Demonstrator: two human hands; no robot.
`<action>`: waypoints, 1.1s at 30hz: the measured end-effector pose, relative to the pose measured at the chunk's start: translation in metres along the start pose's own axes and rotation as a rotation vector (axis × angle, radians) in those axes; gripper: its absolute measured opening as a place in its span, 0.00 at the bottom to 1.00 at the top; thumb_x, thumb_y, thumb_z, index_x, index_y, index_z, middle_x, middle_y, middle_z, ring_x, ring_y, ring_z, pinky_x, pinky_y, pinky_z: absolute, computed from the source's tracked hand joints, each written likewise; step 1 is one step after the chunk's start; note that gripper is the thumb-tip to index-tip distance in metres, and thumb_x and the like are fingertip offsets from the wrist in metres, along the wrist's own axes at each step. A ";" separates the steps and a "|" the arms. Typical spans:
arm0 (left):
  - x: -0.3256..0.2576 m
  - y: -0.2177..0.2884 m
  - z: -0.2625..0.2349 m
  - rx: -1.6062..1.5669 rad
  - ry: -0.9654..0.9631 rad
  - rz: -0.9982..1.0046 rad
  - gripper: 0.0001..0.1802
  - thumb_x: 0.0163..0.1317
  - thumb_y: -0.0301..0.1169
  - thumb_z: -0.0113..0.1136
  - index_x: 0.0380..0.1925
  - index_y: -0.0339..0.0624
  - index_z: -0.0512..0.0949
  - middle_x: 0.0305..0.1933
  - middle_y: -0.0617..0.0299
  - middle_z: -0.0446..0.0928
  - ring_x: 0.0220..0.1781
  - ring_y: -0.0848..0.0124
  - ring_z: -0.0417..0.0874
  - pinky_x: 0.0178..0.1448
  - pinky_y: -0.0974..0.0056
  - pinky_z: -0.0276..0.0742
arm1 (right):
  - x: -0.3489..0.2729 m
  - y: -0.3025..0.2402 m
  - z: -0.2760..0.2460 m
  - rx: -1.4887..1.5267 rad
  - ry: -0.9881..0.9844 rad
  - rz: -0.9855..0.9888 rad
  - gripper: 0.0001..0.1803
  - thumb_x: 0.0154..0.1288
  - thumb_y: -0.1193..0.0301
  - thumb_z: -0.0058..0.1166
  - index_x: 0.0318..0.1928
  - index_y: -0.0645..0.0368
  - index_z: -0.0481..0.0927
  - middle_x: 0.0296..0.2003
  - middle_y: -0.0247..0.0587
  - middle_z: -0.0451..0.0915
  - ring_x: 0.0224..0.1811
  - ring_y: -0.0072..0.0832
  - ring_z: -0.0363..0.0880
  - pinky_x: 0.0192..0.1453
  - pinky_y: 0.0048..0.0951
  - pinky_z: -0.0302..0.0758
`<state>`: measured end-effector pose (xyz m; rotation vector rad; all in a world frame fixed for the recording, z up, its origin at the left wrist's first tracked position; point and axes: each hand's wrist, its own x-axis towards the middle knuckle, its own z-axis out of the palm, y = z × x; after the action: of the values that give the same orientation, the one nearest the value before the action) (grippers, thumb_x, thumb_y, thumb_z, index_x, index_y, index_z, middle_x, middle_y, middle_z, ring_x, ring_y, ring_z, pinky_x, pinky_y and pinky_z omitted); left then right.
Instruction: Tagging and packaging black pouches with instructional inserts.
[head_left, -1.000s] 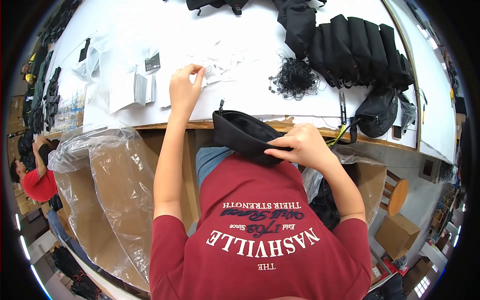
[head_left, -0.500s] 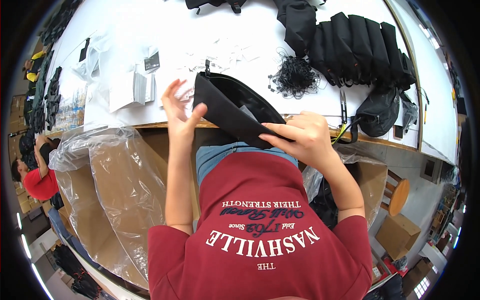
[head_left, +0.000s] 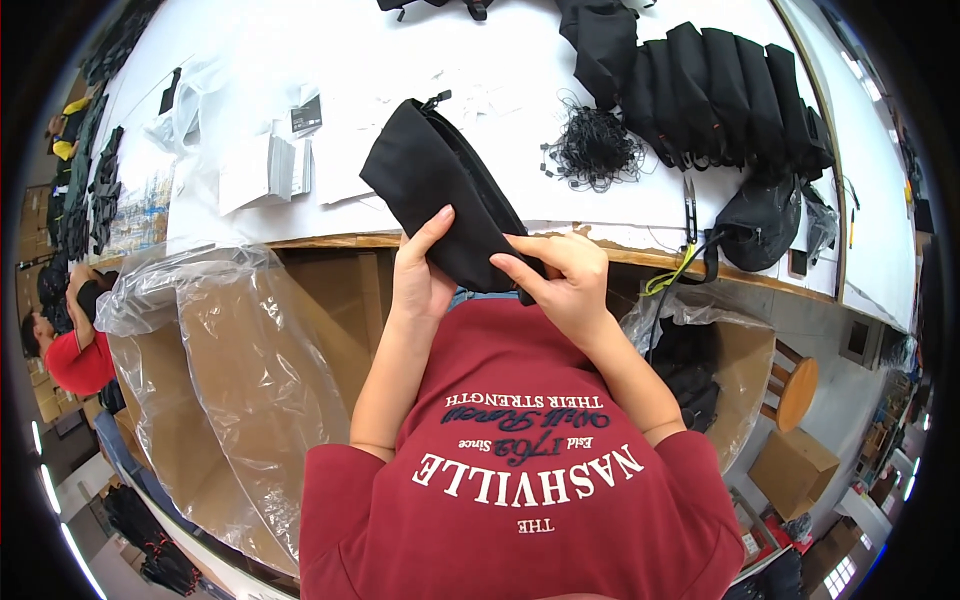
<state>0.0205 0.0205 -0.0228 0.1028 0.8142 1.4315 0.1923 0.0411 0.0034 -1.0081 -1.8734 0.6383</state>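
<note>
Between my two hands, over the table's near edge, is a black zippered pouch (head_left: 435,170), tilted with its far end up to the left. A zipper pull stands out at that far end, and the zipper side faces right with a narrow gap along it. My left hand (head_left: 425,268) grips the pouch's lower left side, thumb on the front and fingers behind it. At the lower right corner my right hand (head_left: 562,280) pinches the pouch near the zipper's end between thumb and fingers.
On the white table (head_left: 350,215) lie stacked cards (head_left: 270,170), a tangle of black cords (head_left: 595,145), a row of black pouches (head_left: 715,95) and scissors (head_left: 690,210). Below stand plastic-lined cardboard boxes (head_left: 220,400). A person in red (head_left: 75,355) is at far left.
The pouch has turned more upright, and its wide mouth has narrowed. My left hand has moved from the pouch's far end, fingers spread, down to its lower side.
</note>
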 end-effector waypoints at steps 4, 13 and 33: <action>-0.002 -0.007 0.008 0.010 0.067 0.040 0.24 0.60 0.28 0.63 0.56 0.38 0.69 0.50 0.59 0.77 0.50 0.67 0.79 0.55 0.63 0.77 | -0.010 0.002 0.000 0.179 -0.057 0.180 0.08 0.61 0.67 0.61 0.33 0.59 0.84 0.15 0.32 0.74 0.13 0.17 0.63 0.22 0.23 0.59; -0.004 0.011 0.018 0.229 -0.047 0.124 0.24 0.55 0.24 0.64 0.53 0.33 0.72 0.47 0.56 0.78 0.46 0.68 0.81 0.51 0.66 0.78 | 0.001 0.018 -0.003 0.363 0.128 0.306 0.08 0.64 0.74 0.56 0.42 0.60 0.76 0.33 0.34 0.78 0.26 0.17 0.74 0.29 0.18 0.69; 0.021 0.011 -0.027 0.403 -0.503 -0.338 0.33 0.56 0.32 0.65 0.60 0.34 0.66 0.58 0.54 0.73 0.58 0.67 0.75 0.63 0.63 0.70 | 0.039 0.001 -0.040 0.102 -0.135 0.206 0.06 0.58 0.74 0.62 0.36 0.60 0.81 0.28 0.34 0.82 0.20 0.17 0.73 0.22 0.20 0.65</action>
<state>-0.0046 0.0310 -0.0458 0.5824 0.6497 0.8537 0.2175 0.0753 0.0398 -1.1235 -1.8453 0.9352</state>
